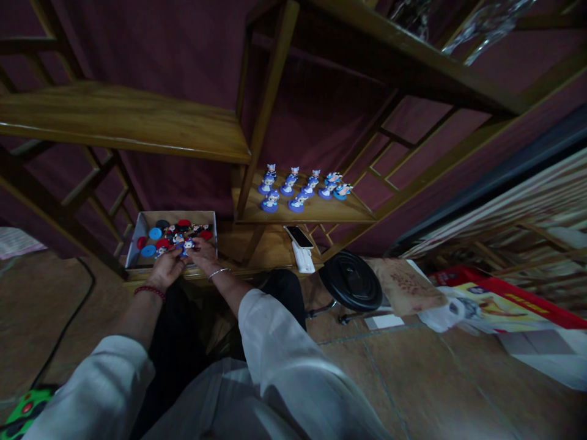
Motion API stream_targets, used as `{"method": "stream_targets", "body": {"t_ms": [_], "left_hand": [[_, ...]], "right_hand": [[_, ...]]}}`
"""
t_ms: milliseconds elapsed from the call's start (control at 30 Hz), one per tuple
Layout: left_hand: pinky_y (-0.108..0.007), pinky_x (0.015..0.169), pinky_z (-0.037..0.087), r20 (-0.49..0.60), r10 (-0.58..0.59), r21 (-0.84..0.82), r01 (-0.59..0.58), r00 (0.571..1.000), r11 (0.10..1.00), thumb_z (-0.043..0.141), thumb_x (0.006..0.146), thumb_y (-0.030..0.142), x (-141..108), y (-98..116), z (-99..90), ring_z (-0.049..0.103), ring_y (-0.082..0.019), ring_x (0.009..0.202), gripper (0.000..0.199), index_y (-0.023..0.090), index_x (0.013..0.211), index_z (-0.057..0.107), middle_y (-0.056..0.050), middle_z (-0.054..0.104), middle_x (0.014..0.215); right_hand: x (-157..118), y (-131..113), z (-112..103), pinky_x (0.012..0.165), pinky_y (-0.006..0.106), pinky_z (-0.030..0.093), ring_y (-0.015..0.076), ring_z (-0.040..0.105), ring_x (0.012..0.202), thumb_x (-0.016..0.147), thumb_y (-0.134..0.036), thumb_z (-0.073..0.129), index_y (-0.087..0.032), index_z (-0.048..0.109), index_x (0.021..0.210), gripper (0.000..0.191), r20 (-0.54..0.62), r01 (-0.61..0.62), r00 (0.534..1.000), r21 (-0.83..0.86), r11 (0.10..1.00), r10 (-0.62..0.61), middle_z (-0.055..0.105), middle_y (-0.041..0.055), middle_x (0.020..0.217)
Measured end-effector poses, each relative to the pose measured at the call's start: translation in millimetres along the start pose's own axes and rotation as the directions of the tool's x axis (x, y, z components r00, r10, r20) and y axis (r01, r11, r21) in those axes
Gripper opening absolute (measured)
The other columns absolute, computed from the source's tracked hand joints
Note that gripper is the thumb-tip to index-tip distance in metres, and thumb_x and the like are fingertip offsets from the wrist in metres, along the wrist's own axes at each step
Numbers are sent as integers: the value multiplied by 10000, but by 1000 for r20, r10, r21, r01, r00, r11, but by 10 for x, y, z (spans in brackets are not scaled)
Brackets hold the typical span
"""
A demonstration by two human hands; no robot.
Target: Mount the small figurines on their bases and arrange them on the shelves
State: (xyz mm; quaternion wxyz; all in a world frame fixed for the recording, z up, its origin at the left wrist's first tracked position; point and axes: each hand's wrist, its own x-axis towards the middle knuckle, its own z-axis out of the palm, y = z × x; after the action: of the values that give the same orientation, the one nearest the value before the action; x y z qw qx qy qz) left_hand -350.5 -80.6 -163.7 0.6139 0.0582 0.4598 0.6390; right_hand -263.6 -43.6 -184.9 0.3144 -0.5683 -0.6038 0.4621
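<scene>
A shallow cardboard box (210, 221) at the left holds several small figurines and round red, blue and black discs. At its front edge my right hand (204, 254) has its fingers closed on a small blue-and-white figurine (188, 245). My left hand (167, 267) is beside it, fingers curled near the figurine's lower left; whether it grips anything is too small to tell. On the wooden shelf (321, 215) to the right, several purple-and-white figurines (270, 201) stand in rows, with blue-and-pink ones (343, 190) at their right end.
A phone (299, 236) rests on a white device (303, 258) right of my hands. A wooden post (268, 91) and an upper shelf board (123, 125) frame the area. A black round stool (352, 280) stands at the right, near a red-and-yellow box (513, 305).
</scene>
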Motion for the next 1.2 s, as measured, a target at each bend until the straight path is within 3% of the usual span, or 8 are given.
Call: {"method": "stream_targets", "body": {"t_ms": [367, 633, 967, 1200], "left_hand": [[-258, 591, 537, 35, -39, 6, 39, 999, 999, 333, 779, -51, -133, 50, 21, 608, -131, 631, 360, 131, 953, 590, -52, 615, 734], [-298, 676, 542, 101, -29, -6, 30, 994, 1000, 351, 727, -89, -182, 66, 13, 622, -141, 655, 399, 113, 952, 612, -57, 641, 730], [-273, 747, 538, 169, -24, 37, 18, 985, 999, 417, 741, -72, -154, -10, -158, 639, -148, 785, 264, 119, 778, 596, -71, 653, 833], [-283, 764, 541, 161, 11, 10, -13, 987, 1000, 419, 777, -59, -343, -30, -69, 638, -123, 750, 241, 106, 729, 588, -56, 655, 802]], "right_hand": [[-85, -120, -51, 768, 239, 468, 146, 599, 853, 700, -207, 584, -187, 542, 1059, 362, -6, -34, 999, -123, 992, 33, 640, 33, 936], [-212, -262, -182, 732, 235, 473, 136, 601, 825, 702, -209, 568, -245, 515, 1085, 388, 10, 10, 1000, -127, 992, -9, 637, -1, 917], [-280, -316, -275, 763, 235, 471, 116, 599, 809, 710, -179, 559, -235, 530, 1040, 337, 13, 85, 996, -70, 994, -84, 639, -22, 882], [-374, -393, -380, 759, 234, 471, 114, 594, 818, 708, -212, 573, -250, 542, 1021, 317, 25, 106, 994, -85, 991, -105, 631, -28, 880]]}}
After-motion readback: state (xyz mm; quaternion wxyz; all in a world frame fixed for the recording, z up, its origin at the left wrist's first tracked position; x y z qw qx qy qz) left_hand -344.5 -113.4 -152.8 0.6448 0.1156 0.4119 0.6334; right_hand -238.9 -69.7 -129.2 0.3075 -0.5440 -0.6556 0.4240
